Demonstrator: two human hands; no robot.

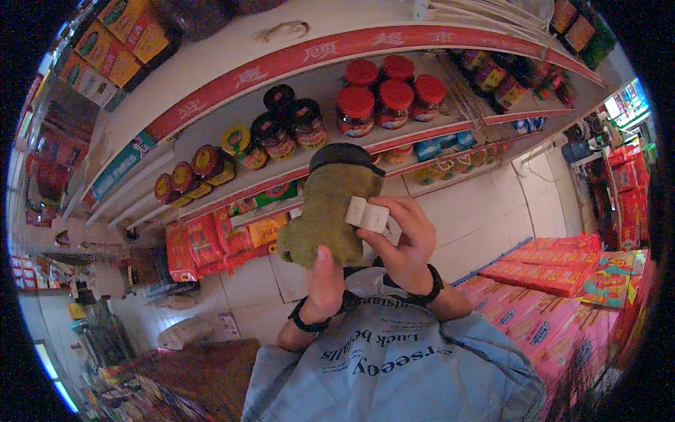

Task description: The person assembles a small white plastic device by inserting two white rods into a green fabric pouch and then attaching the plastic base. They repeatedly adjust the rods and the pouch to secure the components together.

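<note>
An olive-green cloth thing (334, 204), thick and fuzzy with a black band at its far end, stands up in front of me. My left hand (325, 287) grips its lower end. The thumb lies on the near side and the other fingers are hidden behind the cloth. My right hand (413, 243) pinches a small white two-part piece (368, 214), smooth and rounded like a little case, between thumb and fingers. That white piece is held against or just in front of the cloth's right side. Both wrists carry black bands.
A shelf (337, 53) ahead holds red-lidded jars (396, 95) and dark-lidded jars (281, 126). Red packages (200, 246) lie below at left. Pink boxes (524, 320) and red packs (545, 264) are stacked close on my right. Brown cardboard (204, 373) sits at lower left.
</note>
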